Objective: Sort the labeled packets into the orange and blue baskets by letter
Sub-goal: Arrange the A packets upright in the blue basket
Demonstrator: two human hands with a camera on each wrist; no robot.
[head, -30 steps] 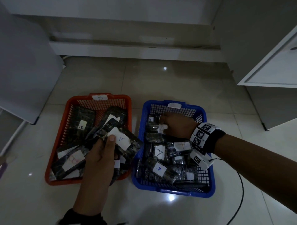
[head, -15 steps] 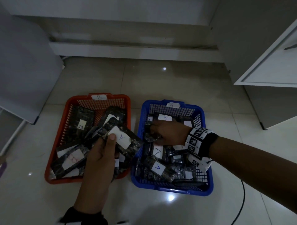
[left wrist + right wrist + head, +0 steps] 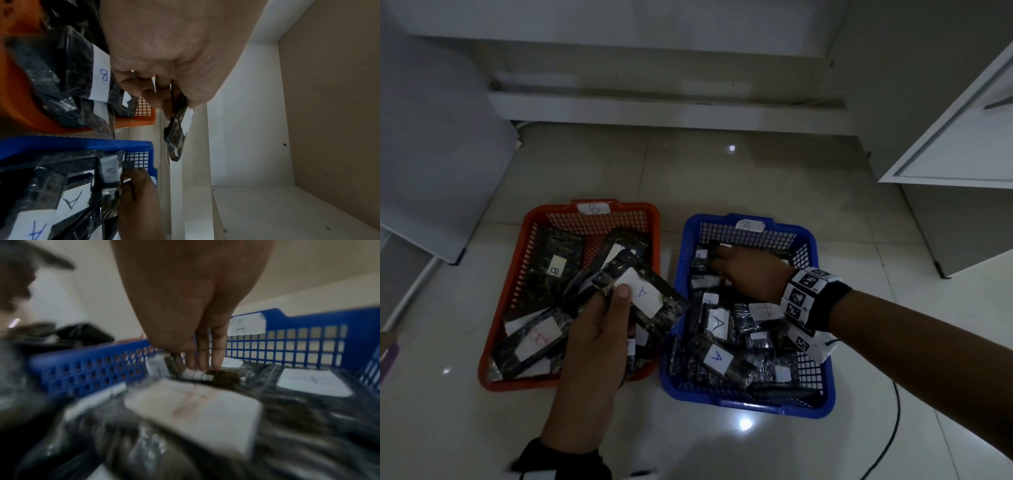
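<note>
While we hold our left hand (image 3: 599,329) over the orange basket (image 3: 493,342), its thumb and curled fingers clamp one dark packet (image 3: 650,301) by its near end. The packet's long axis runs from about ten o'clock to four o'clock in the head view, and its far end overhangs the basket's right rim toward the blue basket (image 3: 825,387). Its white label (image 3: 642,293) faces up with a blue A, which reads upside down to us. In the left wrist view we see the same packet (image 3: 176,129) edge-on, sticking out past the fingertips.

Our right hand (image 3: 753,274) reaches into the blue basket toward its twelve o'clock end. Its fingers (image 3: 202,356) are straight and together, tips pressing down on packets there; we cannot tell whether the thumb pinches anything, since the hand hides it and the right wrist view is blurred.

The orange basket's tag (image 3: 594,208) reads B and the blue basket's tag (image 3: 749,225) reads A. Several labels in both baskets are turned away, covered by other packets or too dim to read. A black cable (image 3: 893,428) on the floor leaves the frame at five o'clock.
</note>
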